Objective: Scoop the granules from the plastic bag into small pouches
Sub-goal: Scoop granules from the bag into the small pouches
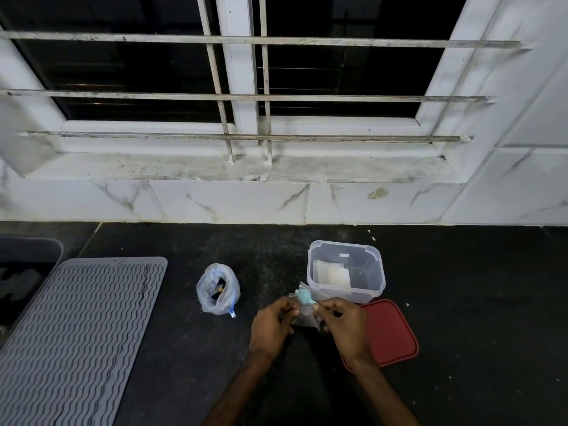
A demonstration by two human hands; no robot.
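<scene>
A grey mat (pixel 76 333) lies far left. The bag (pixel 218 289) stands open on the counter, left of the hands. The left hand (pixel 272 325) pinches a clear pouch (pixel 305 319). The right hand (pixel 347 325), fingers curled, pinches a teal scoop (pixel 304 295) at the pouch's mouth. Just behind are a clear box (pixel 373 281) and a red lid (pixel 390 333).

No text, label, brand or number can be read on anything here.

The plastic bag (pixel 218 290) is thin and bluish-clear, and stands slumped with its mouth open, dark contents inside, well left of the clear box (pixel 345 272). Just in front of the box, the left hand (pixel 270 325) pinches a small clear pouch (pixel 305 316). The teal scoop (pixel 304 296), gripped by the right hand (pixel 347 324), has its round bowl at the pouch's top edge.
</scene>
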